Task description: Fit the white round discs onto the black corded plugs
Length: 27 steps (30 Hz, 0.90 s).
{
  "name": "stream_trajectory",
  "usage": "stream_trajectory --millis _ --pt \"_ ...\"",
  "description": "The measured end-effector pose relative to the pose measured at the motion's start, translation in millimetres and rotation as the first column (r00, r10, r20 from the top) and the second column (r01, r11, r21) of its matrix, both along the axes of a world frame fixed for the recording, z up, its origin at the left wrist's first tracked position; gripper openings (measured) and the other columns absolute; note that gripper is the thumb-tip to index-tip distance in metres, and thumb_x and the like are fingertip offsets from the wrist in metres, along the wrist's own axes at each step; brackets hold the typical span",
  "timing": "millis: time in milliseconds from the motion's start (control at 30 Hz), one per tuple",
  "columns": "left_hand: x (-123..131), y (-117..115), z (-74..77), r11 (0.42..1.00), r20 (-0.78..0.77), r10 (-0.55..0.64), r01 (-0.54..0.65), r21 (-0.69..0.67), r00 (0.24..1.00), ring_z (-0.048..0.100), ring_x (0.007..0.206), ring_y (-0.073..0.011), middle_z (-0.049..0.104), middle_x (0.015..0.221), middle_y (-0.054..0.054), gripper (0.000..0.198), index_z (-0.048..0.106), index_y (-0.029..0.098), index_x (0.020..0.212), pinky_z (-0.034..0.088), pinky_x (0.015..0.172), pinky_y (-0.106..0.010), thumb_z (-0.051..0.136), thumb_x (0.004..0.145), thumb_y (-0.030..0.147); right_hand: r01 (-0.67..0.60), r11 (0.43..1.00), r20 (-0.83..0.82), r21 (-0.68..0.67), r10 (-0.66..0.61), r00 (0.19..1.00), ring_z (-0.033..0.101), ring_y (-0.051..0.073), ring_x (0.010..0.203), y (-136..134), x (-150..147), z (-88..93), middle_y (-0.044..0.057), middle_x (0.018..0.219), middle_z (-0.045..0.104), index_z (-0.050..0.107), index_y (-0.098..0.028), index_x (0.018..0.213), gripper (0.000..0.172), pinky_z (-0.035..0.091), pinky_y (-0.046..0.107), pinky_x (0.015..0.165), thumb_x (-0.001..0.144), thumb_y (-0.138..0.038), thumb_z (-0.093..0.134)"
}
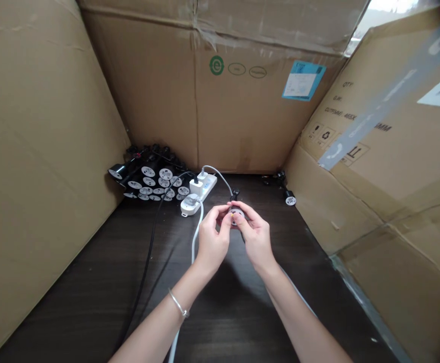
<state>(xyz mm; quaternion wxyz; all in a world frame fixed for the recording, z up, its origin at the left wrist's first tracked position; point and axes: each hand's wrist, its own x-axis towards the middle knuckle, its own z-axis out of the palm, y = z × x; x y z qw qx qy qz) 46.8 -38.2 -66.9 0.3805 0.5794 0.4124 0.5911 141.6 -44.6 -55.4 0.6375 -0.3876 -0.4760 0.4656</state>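
Note:
Both of my hands meet around a small black device with a round white end face (238, 217), held up above the table. My left hand (215, 236) is closed on its left side, and its thumb presses on the white face. My right hand (256, 238) grips the right side, thumb also against the face. A tiny yellow spot shows by the thumb tips; what it is I cannot tell. The device's dark far end pokes out beyond my fingers. Just left of my hands lies a white power strip (209, 187) with plugs and a charger (196, 187) in it.
Similar black devices with white ends (155, 176) are piled at the back left. Another such device (290, 197) lies at the right by the cardboard wall (340, 201). Cables, one black (149, 252) and others white, cross the dark table (72, 307). Cardboard stands on three sides.

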Motion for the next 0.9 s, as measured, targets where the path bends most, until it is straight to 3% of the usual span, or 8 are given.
stream_trajectory --millis 100,267,400,567,667,767,900 --pt "1.6 0.5 -0.3 0.999 0.090 -0.021 0.025 -0.040 0.996 0.060 0.088 -0.0172 0.063 0.098 -0.007 0.028 0.057 0.016 0.099 0.049 0.073 -0.026 0.046 0.085 0.037 -0.059 0.997 -0.095 -0.040 0.055 0.994 0.060 0.022 0.095 2.7 0.1 -0.5 0.007 0.110 0.062 0.061 -0.021 0.100 0.026 0.054 0.035 0.074 0.077 -0.034 0.060" --pt "1.3 2.7 2.7 0.999 0.064 -0.030 0.032 -0.031 0.997 0.055 0.101 -0.0178 0.059 0.110 -0.008 0.031 0.055 0.016 0.109 0.044 0.087 -0.029 0.045 0.086 0.035 -0.135 0.991 -0.248 -0.019 0.126 0.960 0.057 0.019 0.102 4.9 -2.9 -2.6 0.005 0.128 0.051 0.052 -0.025 0.100 0.021 0.052 0.032 0.073 0.080 -0.034 0.054" --pt "1.4 2.1 2.4 0.999 0.090 -0.046 0.049 -0.023 0.995 0.055 0.100 -0.0180 0.058 0.108 -0.008 0.029 0.053 0.017 0.108 0.045 0.085 -0.029 0.046 0.085 0.033 -0.172 0.985 -0.290 0.001 0.165 0.943 0.056 0.017 0.103 3.5 -4.8 -4.3 0.003 0.136 0.043 0.047 -0.027 0.097 0.016 0.051 0.030 0.070 0.082 -0.030 0.050" --pt "0.0 0.4 4.0 1.000 -0.038 -0.003 0.004 0.015 0.999 0.056 0.089 -0.0160 0.056 0.101 -0.007 0.026 0.052 0.017 0.105 0.048 0.072 -0.025 0.040 0.088 0.033 -0.173 0.985 -0.169 -0.025 0.166 0.971 0.057 0.017 0.097 3.4 -0.4 -3.9 0.003 0.130 0.049 0.051 -0.026 0.110 0.028 0.049 0.026 0.066 0.082 -0.025 0.048" --pt "0.3 -0.1 4.7 0.999 -0.103 -0.043 0.045 0.016 0.994 0.057 0.082 -0.0140 0.056 0.099 -0.007 0.026 0.049 0.018 0.108 0.048 0.069 -0.024 0.036 0.089 0.032 -0.139 0.990 -0.076 -0.035 0.136 0.988 0.058 0.018 0.094 4.6 2.5 -2.9 0.005 0.122 0.056 0.058 -0.022 0.108 0.028 0.049 0.025 0.064 0.082 -0.028 0.049" --pt "1.4 -0.5 3.6 0.997 -0.116 -0.075 0.078 0.021 0.990 0.059 0.086 -0.0145 0.057 0.105 -0.007 0.027 0.046 0.020 0.112 0.049 0.071 -0.026 0.034 0.090 0.031 -0.078 0.997 -0.033 -0.021 0.077 0.996 0.058 0.020 0.098 5.1 2.1 -2.9 0.005 0.120 0.058 0.059 -0.023 0.105 0.027 0.051 0.027 0.069 0.081 -0.033 0.053" --pt "1.8 -2.7 1.6 0.998 -0.191 0.005 0.008 0.065 0.982 0.060 0.091 -0.0168 0.060 0.108 -0.007 0.028 0.047 0.021 0.113 0.048 0.078 -0.029 0.034 0.091 0.030 -0.006 0.999 0.020 0.047 0.005 1.000 0.055 0.019 0.104 2.8 -1.1 -2.9 0.005 0.121 0.057 0.059 -0.024 0.103 0.023 0.050 0.030 0.081 0.082 -0.031 0.054"
